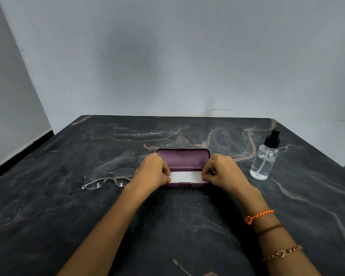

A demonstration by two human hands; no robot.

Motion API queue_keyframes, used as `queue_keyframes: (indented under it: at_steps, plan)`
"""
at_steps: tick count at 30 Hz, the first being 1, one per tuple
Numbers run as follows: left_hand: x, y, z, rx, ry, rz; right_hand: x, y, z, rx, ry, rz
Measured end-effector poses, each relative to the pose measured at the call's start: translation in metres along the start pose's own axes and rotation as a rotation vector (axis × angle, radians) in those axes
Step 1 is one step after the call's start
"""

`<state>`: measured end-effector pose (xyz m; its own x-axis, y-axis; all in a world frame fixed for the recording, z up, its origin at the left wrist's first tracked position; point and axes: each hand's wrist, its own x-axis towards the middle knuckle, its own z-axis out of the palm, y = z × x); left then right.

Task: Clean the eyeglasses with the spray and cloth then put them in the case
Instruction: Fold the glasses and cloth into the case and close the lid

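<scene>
A maroon eyeglass case (184, 157) lies open in the middle of the dark table, its lid tilted back. A white cloth (185, 176) lies folded inside its base. My left hand (153, 172) grips the case's left end, and my right hand (221, 171) grips its right end, fingertips touching the cloth's edges. Thin metal-framed eyeglasses (109, 177) lie folded on the table just left of my left hand. A clear spray bottle (264, 159) with a black nozzle stands upright to the right of the case.
The dark marble-patterned table (68, 216) reaches to a pale wall at the back. Its left edge runs diagonally, and the right edge falls away behind the bottle. Bracelets circle my right wrist (259, 216).
</scene>
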<state>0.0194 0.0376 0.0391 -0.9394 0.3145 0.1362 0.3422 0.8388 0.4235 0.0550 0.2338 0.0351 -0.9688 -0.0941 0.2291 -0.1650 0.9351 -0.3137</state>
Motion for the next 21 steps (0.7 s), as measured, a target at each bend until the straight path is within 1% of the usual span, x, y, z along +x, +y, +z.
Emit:
queue_keyframes:
  at_steps: [3, 5, 9, 12, 16, 21]
  plan:
    - [0.0, 0.0, -0.001, 0.012, 0.006, 0.024, 0.0, -0.001, -0.001, 0.015, 0.023, 0.002]
    - [0.001, -0.002, -0.003, -0.024, -0.018, 0.044, -0.001, -0.001, -0.002, 0.031, 0.023, -0.001]
    - [-0.001, -0.002, -0.01, -0.11, -0.099, 0.069, -0.002, 0.002, -0.005, 0.054, -0.043, -0.001]
    - [-0.003, -0.004, -0.01, -0.131, -0.123, 0.085, -0.003, 0.004, -0.003, 0.028, -0.085, -0.021]
    - [-0.002, -0.007, -0.008, -0.116, -0.117, 0.106, -0.004, 0.005, -0.002, -0.007, -0.073, -0.03]
    - [0.001, -0.009, -0.007, -0.097, -0.079, 0.11, -0.005, 0.006, -0.002, 0.019, -0.041, -0.037]
